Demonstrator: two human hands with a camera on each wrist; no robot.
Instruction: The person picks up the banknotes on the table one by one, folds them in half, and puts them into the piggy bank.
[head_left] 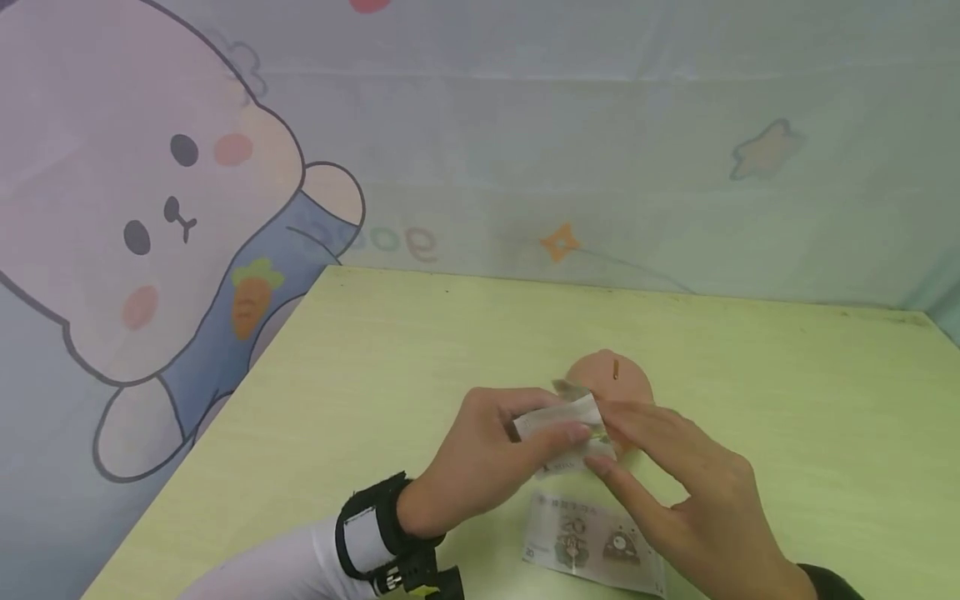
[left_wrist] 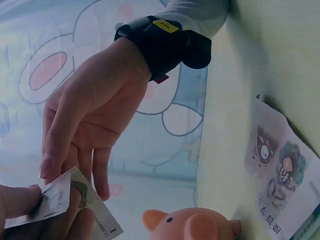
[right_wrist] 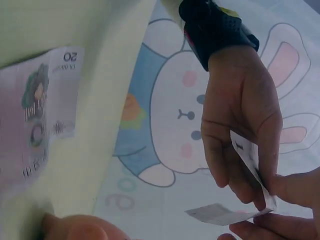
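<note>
My left hand (head_left: 480, 462) and right hand (head_left: 675, 483) pinch a folded note (head_left: 566, 421) between their fingertips. Just beyond them sits the piggy bank (head_left: 611, 379); its inside is hidden. A flat banknote (head_left: 592, 542) lies beneath my fingers.

Likely a child's room at home: a cartoon rabbit wall covering (head_left: 150, 217) behind a pale green table (head_left: 750, 375).
</note>
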